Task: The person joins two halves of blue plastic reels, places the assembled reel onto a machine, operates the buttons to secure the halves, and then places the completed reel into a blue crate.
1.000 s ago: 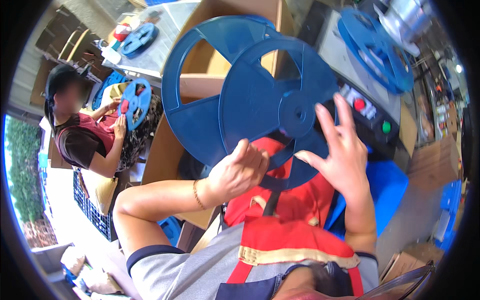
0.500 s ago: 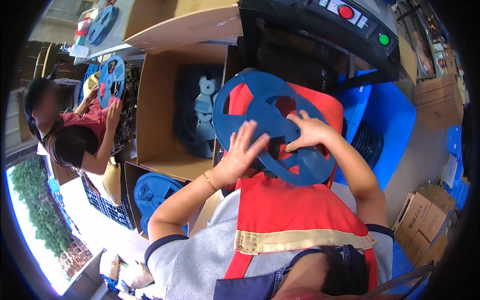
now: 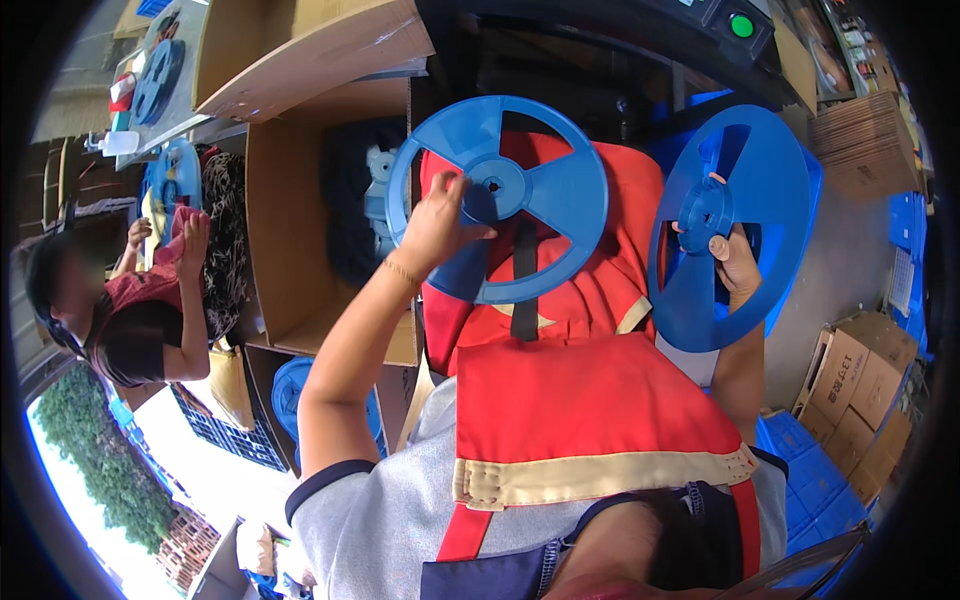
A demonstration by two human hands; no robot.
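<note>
Head view: red apron (image 3: 590, 400), over torso and lap; first blue disc (image 3: 512, 180), before apron; second blue disc (image 3: 770, 205), tilted, apart at right; left hand (image 3: 432, 230), closed on first blue disc; right hand (image 3: 738, 262), partly hidden, gripping second blue disc

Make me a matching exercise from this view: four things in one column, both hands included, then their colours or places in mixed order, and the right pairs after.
Column one
1. Left hand
2. Right hand
3. Apron
4. Round button

Column two
A. Green
B. Holding the rightmost blue reel
C. Red with tan trim
D. At the other blue reel, nearer the open carton

Pairs: 1-D, 2-B, 3-C, 4-A
</note>
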